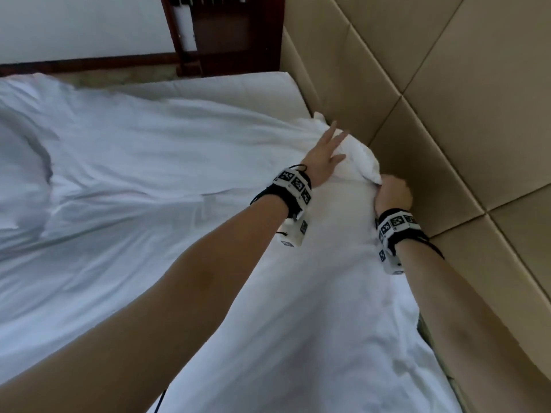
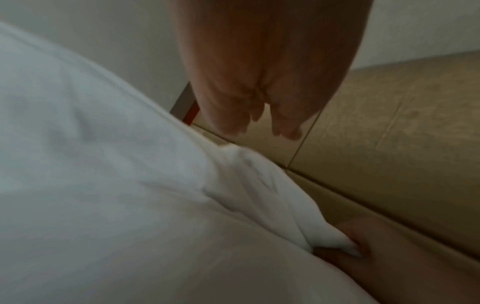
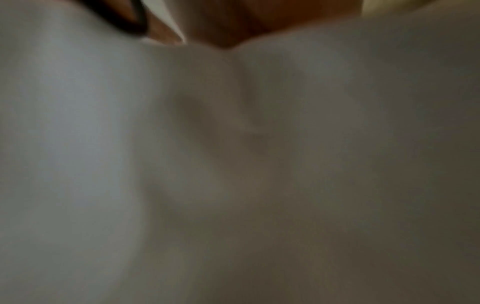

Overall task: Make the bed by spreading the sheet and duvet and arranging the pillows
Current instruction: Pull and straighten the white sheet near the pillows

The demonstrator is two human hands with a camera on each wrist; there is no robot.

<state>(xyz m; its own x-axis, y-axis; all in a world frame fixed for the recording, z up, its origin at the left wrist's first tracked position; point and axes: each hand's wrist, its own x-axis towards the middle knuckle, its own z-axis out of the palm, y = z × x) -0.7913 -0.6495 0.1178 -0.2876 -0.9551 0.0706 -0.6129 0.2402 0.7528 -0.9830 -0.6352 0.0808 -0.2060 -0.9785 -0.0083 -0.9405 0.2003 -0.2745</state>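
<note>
Far left in my head view I see the white sheet (image 1: 125, 162) lying loose and rumpled across the bed, with deep folds and a raised hump at the left edge. Behind it runs a dark wooden frame (image 1: 226, 34) against a pale wall. A bare strip of mattress (image 1: 238, 84) shows at the far end, where the cloth has not reached.

Moving right, my left hand (image 1: 323, 155) lies flat on the sheet, fingers straight and slightly spread, holding nothing. In the left wrist view its fingertips (image 2: 288, 129) appear lifted just clear of the fabric, so I cannot tell how firmly it presses.

Just beyond it, the sheet's corner (image 1: 362, 160) is bunched into a thick wad right at the edge of the bed.

Further right, my right hand (image 1: 393, 193) is curled tight around the near end of that wad, gripping the cloth. The left wrist view shows the gathered fabric pinched into that fist (image 2: 345, 250). The right wrist view is filled with blurred white cloth and tells me little.

At the far right stands the tan padded headboard (image 1: 453, 108), its panels just beside the gripped corner and my right wrist.
</note>
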